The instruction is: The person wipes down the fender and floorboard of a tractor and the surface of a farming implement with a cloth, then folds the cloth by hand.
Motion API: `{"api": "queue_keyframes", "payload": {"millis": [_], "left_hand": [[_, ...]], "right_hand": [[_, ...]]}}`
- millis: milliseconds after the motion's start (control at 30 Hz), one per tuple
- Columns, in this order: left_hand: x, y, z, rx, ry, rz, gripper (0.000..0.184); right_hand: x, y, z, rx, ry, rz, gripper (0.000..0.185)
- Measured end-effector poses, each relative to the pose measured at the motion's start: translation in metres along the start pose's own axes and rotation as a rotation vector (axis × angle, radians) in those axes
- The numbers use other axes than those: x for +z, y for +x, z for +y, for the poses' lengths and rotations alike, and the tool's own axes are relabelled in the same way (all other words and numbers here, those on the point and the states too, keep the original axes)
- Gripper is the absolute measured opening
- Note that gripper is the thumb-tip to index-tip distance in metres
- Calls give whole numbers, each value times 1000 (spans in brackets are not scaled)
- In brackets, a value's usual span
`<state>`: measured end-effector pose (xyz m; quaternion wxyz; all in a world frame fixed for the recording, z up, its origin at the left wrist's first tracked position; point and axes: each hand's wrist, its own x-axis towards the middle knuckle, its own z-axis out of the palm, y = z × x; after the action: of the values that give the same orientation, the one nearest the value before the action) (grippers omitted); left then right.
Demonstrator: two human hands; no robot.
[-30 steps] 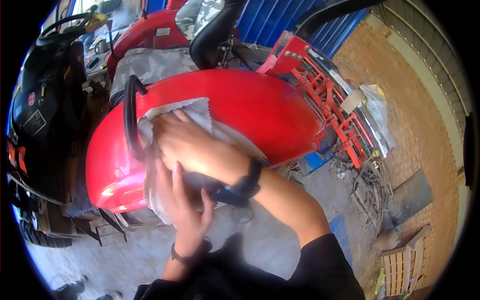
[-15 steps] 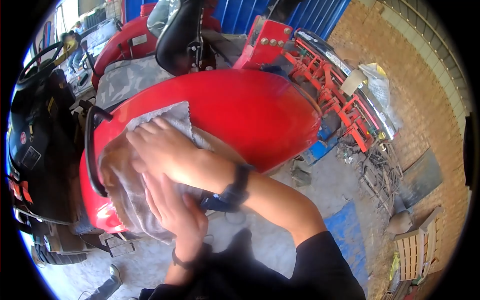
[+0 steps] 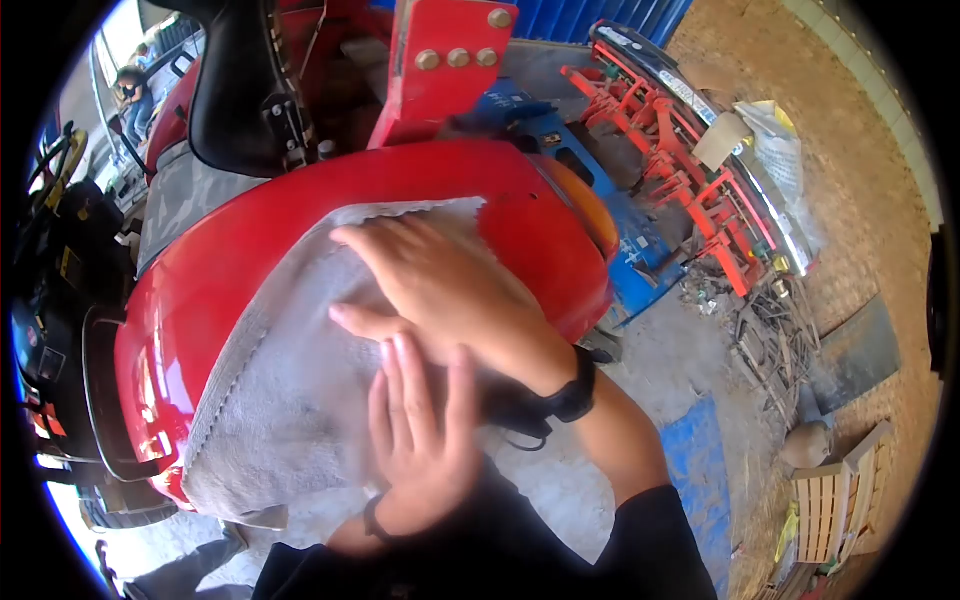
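A grey cloth point(image 3: 270, 420) with a stitched edge lies spread over the curved red fender point(image 3: 190, 290) of a vehicle, which looks like a tractor. My right hand point(image 3: 440, 280), with a dark watch at the wrist, rests on the upper part of the cloth, thumb and fingers apart. Below it my left hand point(image 3: 425, 430) is over the cloth's lower right side, fingers stretched upward. A band circles the left wrist. Blur hides whether the left palm presses on the cloth.
A black handle bar point(image 3: 95, 400) stands at the fender's left end. Behind the fender are a black seat point(image 3: 235, 100) and a bolted red bracket point(image 3: 440, 65). Red metal frames point(image 3: 670, 150), scrap rods point(image 3: 775, 340) and a wooden crate point(image 3: 835, 500) lie right. A person point(image 3: 135, 100) is in the background.
Both hands have moved to the right along the fender, with the cloth spread wider and flatter. My left hand's fingers are more apart. The view has shifted closer to the fender.
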<state>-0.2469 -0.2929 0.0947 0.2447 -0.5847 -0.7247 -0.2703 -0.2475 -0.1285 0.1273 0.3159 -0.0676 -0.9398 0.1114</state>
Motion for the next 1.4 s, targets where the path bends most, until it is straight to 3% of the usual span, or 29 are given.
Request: {"api": "queue_keyframes", "payload": {"millis": [200, 333, 500, 600, 700, 767, 1033, 1400], "left_hand": [[41, 27, 61, 52, -153, -66, 44], [63, 29, 80, 156, -688, -80, 44], [55, 20, 90, 140, -672, -12, 35], [42, 12, 81, 7, -477, -22, 32], [23, 16, 70, -172, -404, -144, 43], [18, 16, 64, -149, -376, -225, 50], [-2, 8, 43, -110, -428, -318, 57], [-69, -61, -64, -240, -423, -121, 57]], "right_hand": [[-42, -43, 68, 147, 53, -45, 62], [-68, -72, 103, 227, 18, -61, 61], [-77, -100, 140, 263, 92, -13, 58], [-78, -98, 143, 254, 59, -17, 60], [-73, -91, 152, 308, 30, -61, 63], [-69, -85, 156, 320, -107, -128, 66], [-60, -51, 128, 342, -216, -346, 71], [28, 56, -35, 192, -198, -396, 76]]}}
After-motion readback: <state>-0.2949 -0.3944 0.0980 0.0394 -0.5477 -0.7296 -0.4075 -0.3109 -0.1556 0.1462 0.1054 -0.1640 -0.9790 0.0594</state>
